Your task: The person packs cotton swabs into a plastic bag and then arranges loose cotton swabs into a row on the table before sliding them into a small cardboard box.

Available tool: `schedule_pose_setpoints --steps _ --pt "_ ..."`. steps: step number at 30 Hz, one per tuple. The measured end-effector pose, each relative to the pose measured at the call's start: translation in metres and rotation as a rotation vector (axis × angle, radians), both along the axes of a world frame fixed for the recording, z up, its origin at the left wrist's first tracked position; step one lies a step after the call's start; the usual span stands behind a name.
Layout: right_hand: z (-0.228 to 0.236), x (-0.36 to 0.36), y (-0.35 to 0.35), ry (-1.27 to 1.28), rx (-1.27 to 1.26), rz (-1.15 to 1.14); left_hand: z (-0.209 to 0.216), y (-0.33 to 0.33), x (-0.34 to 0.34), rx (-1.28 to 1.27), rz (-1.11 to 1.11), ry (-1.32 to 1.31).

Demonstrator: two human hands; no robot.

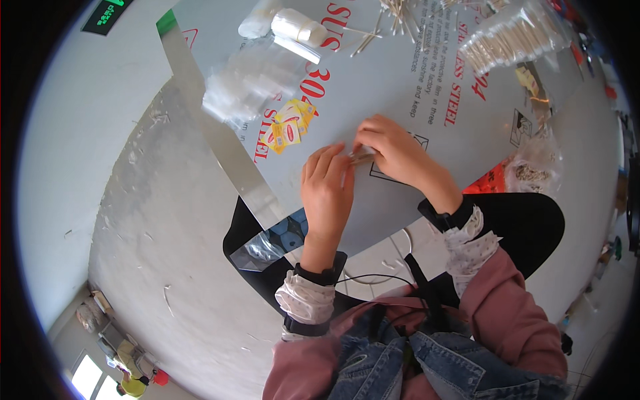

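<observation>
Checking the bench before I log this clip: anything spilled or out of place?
Yes: loose cotton swabs lie scattered on the steel table at the top edge, outside the bagged bundle of swabs. Left hand and right hand pinch a small bunch of swabs. Nothing looks damaged.

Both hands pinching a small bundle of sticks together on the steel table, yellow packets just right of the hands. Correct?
Not quite: the yellow packets lie left of the hands, not right, as the head view shows. The rest holds: left hand and right hand meet on the small bundle of sticks on the steel table.
</observation>
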State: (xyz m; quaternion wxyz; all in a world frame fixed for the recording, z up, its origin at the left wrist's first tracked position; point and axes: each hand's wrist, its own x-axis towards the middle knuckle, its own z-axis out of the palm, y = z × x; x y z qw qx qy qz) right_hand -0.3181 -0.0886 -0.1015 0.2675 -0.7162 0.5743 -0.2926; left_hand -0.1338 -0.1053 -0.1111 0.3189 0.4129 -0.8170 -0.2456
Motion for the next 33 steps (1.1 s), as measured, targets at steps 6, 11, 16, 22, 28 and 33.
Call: schedule_pose_setpoints --steps 6,11,16,22,28,33 --pt "-0.012 0.001 0.026 -0.265 -0.186 -0.419 0.003 0.003 -0.007 0.044 -0.054 0.009" --pt "-0.005 0.013 0.05 -0.222 -0.252 -0.565 -0.002 0.006 -0.009 0.021 -0.059 0.003" --pt "0.009 0.041 0.071 0.081 -0.047 -0.422 -0.003 0.003 -0.01 0.007 -0.054 0.04" --pt "0.002 0.031 0.078 0.156 -0.039 -0.464 -0.002 0.004 0.001 0.034 -0.079 0.061" --pt "0.019 -0.015 0.041 0.334 -0.257 -0.211 -0.003 0.003 0.0 -0.003 -0.075 0.068" --pt "0.014 -0.045 0.033 0.242 0.023 -0.068 -0.002 0.001 0.007 0.032 -0.081 0.035"
